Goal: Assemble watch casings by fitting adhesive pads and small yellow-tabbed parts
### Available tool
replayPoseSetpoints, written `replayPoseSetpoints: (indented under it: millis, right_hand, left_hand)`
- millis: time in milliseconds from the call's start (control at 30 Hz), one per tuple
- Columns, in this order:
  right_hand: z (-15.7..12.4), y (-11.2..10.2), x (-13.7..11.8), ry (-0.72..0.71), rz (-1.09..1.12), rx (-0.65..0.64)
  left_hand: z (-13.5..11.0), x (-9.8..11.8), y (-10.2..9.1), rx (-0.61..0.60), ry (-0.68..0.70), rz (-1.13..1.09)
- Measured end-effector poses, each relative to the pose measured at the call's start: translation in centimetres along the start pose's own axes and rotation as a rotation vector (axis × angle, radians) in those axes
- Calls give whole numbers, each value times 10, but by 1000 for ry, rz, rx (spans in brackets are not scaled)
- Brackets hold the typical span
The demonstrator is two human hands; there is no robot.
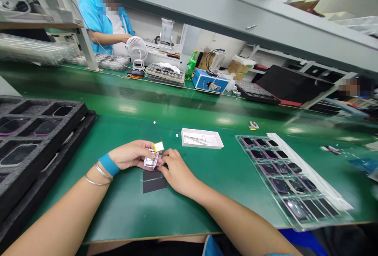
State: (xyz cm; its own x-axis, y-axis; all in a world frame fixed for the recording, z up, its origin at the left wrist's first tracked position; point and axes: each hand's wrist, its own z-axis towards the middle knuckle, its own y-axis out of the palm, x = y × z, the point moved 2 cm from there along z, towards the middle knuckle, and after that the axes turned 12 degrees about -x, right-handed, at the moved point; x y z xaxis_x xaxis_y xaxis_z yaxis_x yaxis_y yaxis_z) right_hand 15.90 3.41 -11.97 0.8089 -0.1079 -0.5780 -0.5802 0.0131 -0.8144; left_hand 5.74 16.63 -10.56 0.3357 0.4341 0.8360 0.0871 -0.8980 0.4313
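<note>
1. Two green workbenches (pixel 124 130) are running parallel, the near one under the hands, the far one at 12 o'clock.
2. One co-worker in a blue smock (pixel 96 19) is standing at 11 o'clock beyond the far bench.
3. Far-bench gear is sitting at 12 o'clock: white desk fan (pixel 137 47), green bottle (pixel 191 66), blue instrument case (pixel 210 80).
4. Black foam tray (pixel 38 130) is lying at 9 o'clock, with dark phone-shaped units sitting in its pockets.
5. Clear blister tray (pixel 283 177) is lying at 3 o'clock, holding rows of dark panels.
6. White shallow tray (pixel 202 138) is sitting at 12 o'clock from the hands, with tweezers (pixel 196 140) lying inside.
7. Dark square sheet (pixel 155 181) is lying on the bench at 6 o'clock from the hands.
8. Left hand (pixel 130 155) is closing around a small silver-framed module (pixel 151 160), which is sitting between the hands, a yellow tab (pixel 158 147) sticking out at 1 o'clock.
9. Right hand (pixel 177 171) is curling in, fingertips (pixel 167 154) touching the module's right edge; cannot tell if it is gripping.
</note>
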Motion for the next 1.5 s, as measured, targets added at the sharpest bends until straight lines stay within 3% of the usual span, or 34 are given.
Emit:
replayPoseSetpoints:
  millis: [300,433,533,667,833,1100,1500]
  right_hand:
    - [-14,-12,-5,-111,-50,-8]
    - [-22,-32,-11,-241,77,259]
    - [-23,-39,-10,-309,255,422]
    - [-15,-33,-1,-219,452,338]
    - [-10,-25,7,-107,598,260]
    - [-8,-26,4,-131,678,248]
    - [-8,-24,6,-136,582,271]
  left_hand:
    - [2,1,-1,17,-22,-18]
    - [1,3,1,33,-2,6]
    - [2,4,7,114,38,35]
    - [7,2,18,204,37,75]
    - [12,-2,26,208,32,100]
    - [14,-5,26,194,34,115]
    - [13,-4,26,193,26,117]
